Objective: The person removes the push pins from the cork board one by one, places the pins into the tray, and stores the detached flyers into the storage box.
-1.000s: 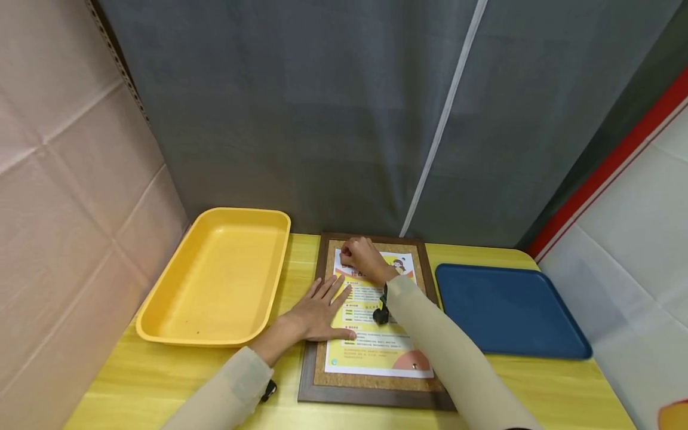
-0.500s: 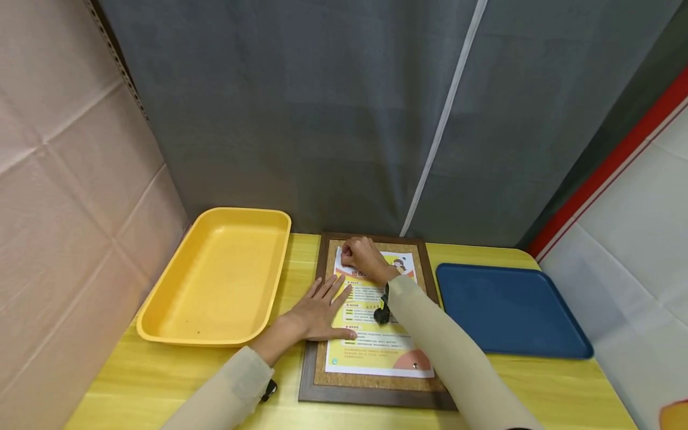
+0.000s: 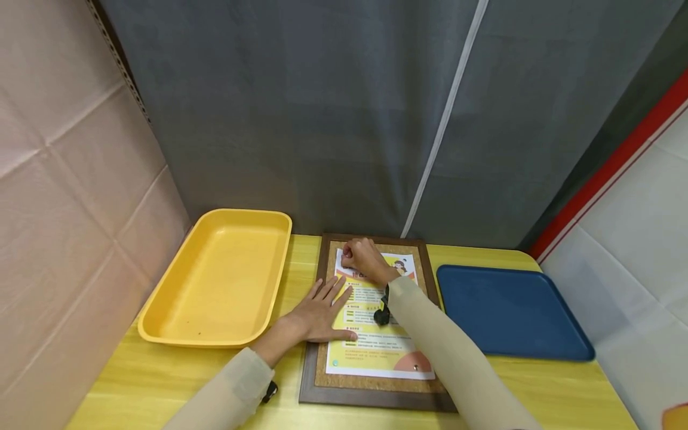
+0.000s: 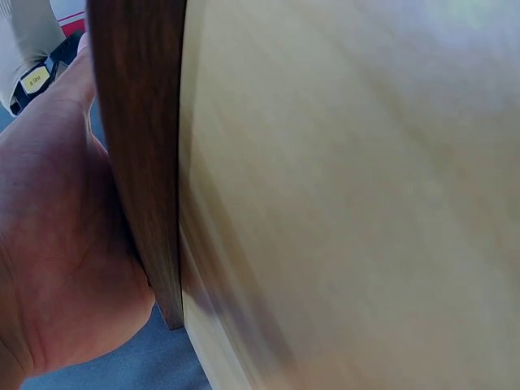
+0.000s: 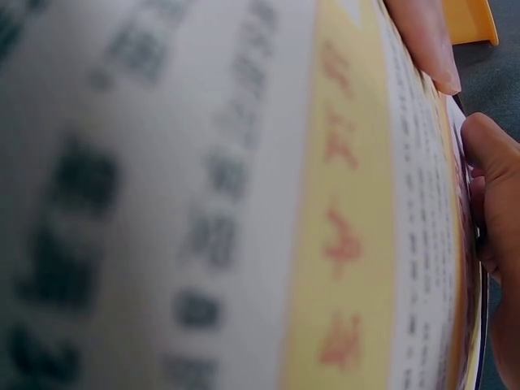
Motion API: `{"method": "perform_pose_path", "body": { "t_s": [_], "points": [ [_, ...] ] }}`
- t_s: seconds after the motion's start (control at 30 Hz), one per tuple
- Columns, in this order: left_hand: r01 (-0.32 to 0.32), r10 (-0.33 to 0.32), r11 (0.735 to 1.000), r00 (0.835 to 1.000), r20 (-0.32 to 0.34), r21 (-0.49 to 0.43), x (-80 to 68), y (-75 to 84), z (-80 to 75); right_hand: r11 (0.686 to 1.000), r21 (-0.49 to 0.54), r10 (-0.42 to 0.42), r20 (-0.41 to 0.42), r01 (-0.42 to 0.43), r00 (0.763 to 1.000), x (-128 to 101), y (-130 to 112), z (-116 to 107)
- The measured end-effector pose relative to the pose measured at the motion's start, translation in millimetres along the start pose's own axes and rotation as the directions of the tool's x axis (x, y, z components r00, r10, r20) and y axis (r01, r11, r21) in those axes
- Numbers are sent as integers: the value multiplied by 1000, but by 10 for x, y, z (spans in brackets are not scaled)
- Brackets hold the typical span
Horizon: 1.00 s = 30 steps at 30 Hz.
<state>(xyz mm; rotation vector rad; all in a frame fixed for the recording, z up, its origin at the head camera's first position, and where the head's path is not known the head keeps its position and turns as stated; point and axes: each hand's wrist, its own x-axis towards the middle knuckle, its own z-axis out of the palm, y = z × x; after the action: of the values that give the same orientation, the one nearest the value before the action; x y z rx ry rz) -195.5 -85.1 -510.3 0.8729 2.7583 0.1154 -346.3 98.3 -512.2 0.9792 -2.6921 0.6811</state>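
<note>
A yellow-and-white printed sheet (image 3: 384, 361) lies on a brown-framed cork board (image 3: 371, 396). My left hand (image 3: 317, 319) rests flat over the board's left edge, fingers spread onto the sheet; the left wrist view shows its palm beside the wooden frame (image 4: 142, 146). My right hand (image 3: 368, 261) bends over the sheet's upper left corner with curled fingers, and in the right wrist view its thumb (image 5: 486, 142) points at the paper. It pinches what seems a pushpin, hidden by the fingers. Small pins show at other corners: a teal pin (image 3: 335, 363), a shiny pin (image 3: 415, 368) and a dark pin (image 3: 405, 260).
A deep yellow tray (image 3: 215, 280) stands left of the board, and a flat blue tray (image 3: 510, 310) lies to its right. The yellow wood-patterned table (image 3: 287, 370) ends at a grey curtain (image 3: 322, 119) behind. Pale walls close off both sides.
Almost nothing differs. Both hands keep their places, the left flat on the sheet and the right at its upper left corner; the whole head view shifts very slightly.
</note>
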Motion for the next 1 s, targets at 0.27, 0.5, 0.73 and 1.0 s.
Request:
{"method": "perform_pose_path", "body": {
  "t_s": [0.27, 0.5, 0.73, 1.0],
  "points": [
    [0, 0, 1000, 1000, -13, -21, 21, -23, 52, 1000, 13, -7, -8, 7, 1000, -6, 5, -4],
    [-7, 7, 1000, 1000, -5, 6, 15, -10, 22, 999, 36, -12, -56, 14, 998, -27, 41, -4],
    [-5, 5, 1000, 1000, 10, 31, -23, 56, -82, 995, 102, -11, -96, 21, 995, -67, 88, -46],
    [-8, 8, 1000, 1000, 4, 23, -25, 60, -110, 980, 200, 19, -95, 1, 995, -125, 150, -115]
  ]
}}
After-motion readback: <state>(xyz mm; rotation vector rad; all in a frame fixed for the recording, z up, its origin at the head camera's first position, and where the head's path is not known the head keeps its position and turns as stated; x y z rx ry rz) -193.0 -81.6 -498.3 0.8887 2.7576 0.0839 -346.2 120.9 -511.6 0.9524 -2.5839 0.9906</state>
